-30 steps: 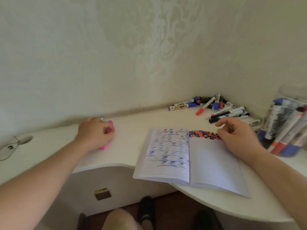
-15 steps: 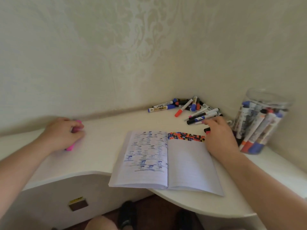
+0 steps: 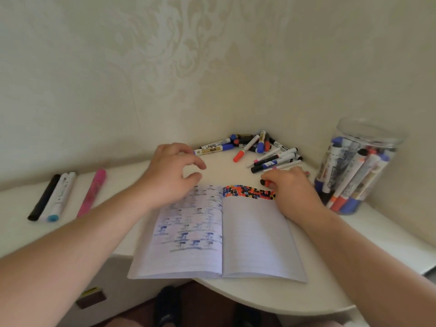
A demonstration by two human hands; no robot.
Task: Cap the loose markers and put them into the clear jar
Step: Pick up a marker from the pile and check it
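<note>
Several loose markers (image 3: 259,149) lie in a heap in the desk's back corner. A clear jar (image 3: 354,166) holding several markers stands at the right. My right hand (image 3: 292,187) rests by the notebook's top right corner, its fingers curled round a small black and red marker (image 3: 265,182). My left hand (image 3: 169,173) hovers over the notebook's top left, fingers loosely curved and holding nothing. A pink marker (image 3: 93,192) lies on the desk at the left, beside a black marker (image 3: 43,198) and a white marker with a blue cap (image 3: 59,197).
An open notebook (image 3: 219,232) with blue and coloured scribbles lies at the desk's (image 3: 236,296) curved front edge. Patterned walls close the corner behind. Below the desk I see the floor and dark shoes (image 3: 167,305).
My left hand let go of the pink marker and moved right to above the notebook. My right hand has closed on a small marker near the notebook's corner. The view shifted right.
</note>
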